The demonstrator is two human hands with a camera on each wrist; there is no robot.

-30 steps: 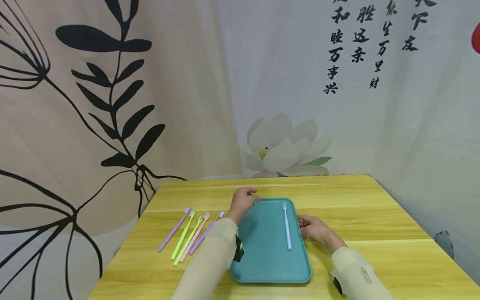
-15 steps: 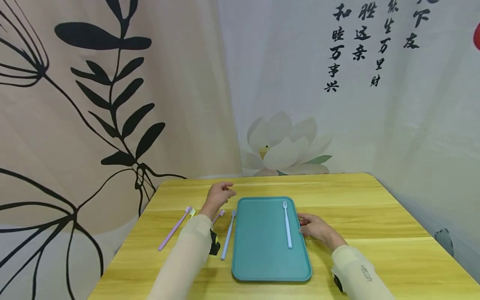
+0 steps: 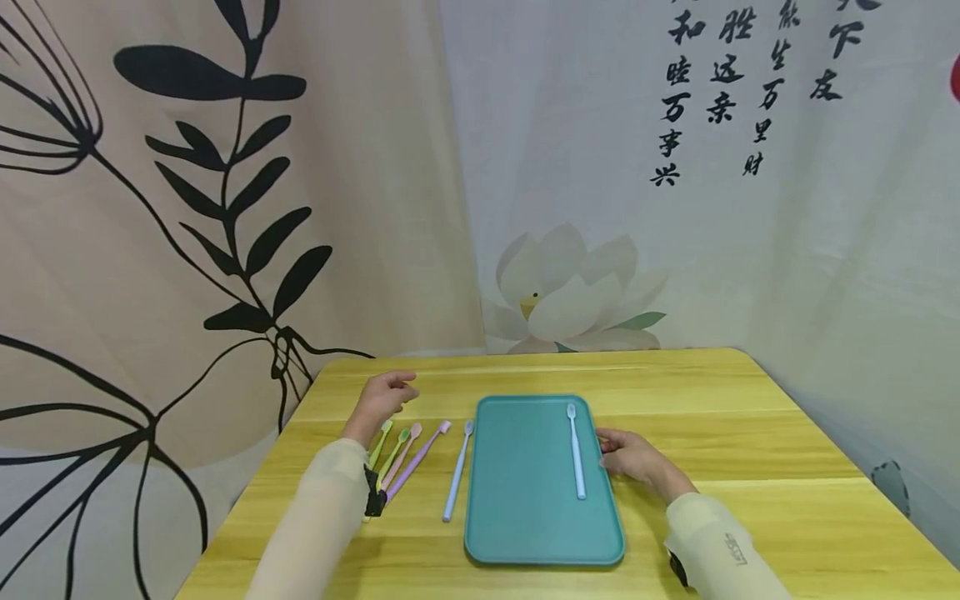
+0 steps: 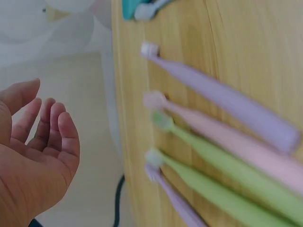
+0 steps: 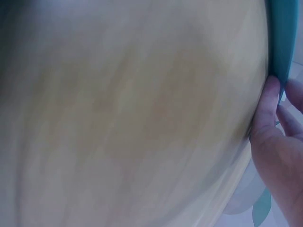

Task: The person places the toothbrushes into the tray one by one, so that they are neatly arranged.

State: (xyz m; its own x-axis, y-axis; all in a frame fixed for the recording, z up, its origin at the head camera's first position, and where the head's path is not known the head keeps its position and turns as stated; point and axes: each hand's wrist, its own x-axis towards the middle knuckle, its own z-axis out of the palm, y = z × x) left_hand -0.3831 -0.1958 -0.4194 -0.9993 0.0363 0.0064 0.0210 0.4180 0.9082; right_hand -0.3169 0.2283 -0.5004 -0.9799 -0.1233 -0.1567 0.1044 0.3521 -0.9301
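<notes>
My left hand (image 3: 382,402) hovers over the back left of the table, fingers loosely curled and holding nothing. Under and beside its forearm lie a purple toothbrush (image 4: 227,99), a pink toothbrush (image 4: 213,127), two green toothbrushes (image 4: 208,149) and another purple toothbrush (image 4: 177,201), which the arm hides in the head view. At the right edge of a teal tray (image 3: 525,508), my right hand (image 3: 637,460) grips the rim between thumb and fingers. One blue toothbrush (image 3: 577,458) lies on the tray's right side. A second blue toothbrush (image 3: 457,475) rests on the table just left of the tray.
A yellow wood-grain table (image 3: 712,533) carries everything. Behind it hangs a printed curtain (image 3: 375,208) with dark plants, a lotus and lettering. Table surface stretches to the right of the tray and behind it.
My left hand has moved left from the tray's far left corner, over the toothbrushes. The blue toothbrush beside the tray, covered by the arm before, now shows. Right hand and tray stay put.
</notes>
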